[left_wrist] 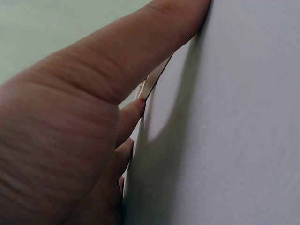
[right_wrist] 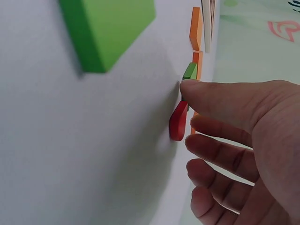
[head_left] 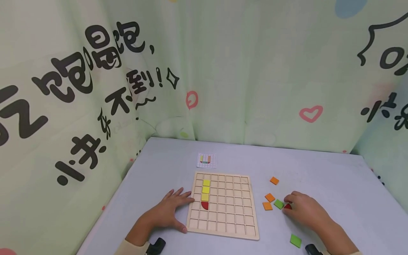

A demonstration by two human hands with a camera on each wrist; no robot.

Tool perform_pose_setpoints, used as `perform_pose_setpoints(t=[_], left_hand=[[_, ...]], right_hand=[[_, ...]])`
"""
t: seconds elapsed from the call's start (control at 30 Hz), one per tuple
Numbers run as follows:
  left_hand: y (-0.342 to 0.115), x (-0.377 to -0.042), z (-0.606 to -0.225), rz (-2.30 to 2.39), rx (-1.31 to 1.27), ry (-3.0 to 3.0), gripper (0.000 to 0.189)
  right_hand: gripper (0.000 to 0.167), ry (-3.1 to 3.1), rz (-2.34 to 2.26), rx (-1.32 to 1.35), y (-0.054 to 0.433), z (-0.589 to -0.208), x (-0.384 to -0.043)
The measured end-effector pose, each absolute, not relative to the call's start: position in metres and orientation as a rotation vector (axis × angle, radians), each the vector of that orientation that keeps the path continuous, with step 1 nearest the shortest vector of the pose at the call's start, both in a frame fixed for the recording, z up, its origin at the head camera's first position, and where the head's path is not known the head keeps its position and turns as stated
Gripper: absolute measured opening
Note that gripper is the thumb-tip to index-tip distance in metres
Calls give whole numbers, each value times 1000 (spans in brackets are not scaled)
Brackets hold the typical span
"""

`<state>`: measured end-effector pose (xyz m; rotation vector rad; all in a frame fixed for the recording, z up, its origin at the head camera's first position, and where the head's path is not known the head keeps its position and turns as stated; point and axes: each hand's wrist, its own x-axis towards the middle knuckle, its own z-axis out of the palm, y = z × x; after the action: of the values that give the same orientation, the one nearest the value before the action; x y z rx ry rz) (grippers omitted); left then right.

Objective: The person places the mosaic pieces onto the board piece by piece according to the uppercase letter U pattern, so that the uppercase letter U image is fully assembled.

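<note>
Just at the right grip (head_left: pixel 304 208), 1 red piece (head_left: pixel 288 206).

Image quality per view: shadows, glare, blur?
Head: soft light, no strong glare on the wooden board; the pattern card is too small for detail. Left wrist: soft-edged shadow on the table beside the left hand. Right wrist: broad, diffuse shadow near the right hand; the nearest green tile looks slightly soft.

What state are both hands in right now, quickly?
Left hand: open, touching the board.
Right hand: at the loose red piece; whether gripping it cannot be told.
</note>
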<state>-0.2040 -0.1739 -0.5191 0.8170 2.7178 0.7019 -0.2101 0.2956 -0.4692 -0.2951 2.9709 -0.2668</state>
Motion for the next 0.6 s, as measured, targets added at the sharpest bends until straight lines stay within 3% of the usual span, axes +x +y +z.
perform_pose_setpoints(t=[0.37,0.6], left_hand=[[-173,-203,-519,707,804,2720,101],[-173,-203,-518,707,806,2718,102]], right_hand=[[23,2937,-277,-326,301,-473,-213],[36,2876,-306,-243,304,-471,-218]])
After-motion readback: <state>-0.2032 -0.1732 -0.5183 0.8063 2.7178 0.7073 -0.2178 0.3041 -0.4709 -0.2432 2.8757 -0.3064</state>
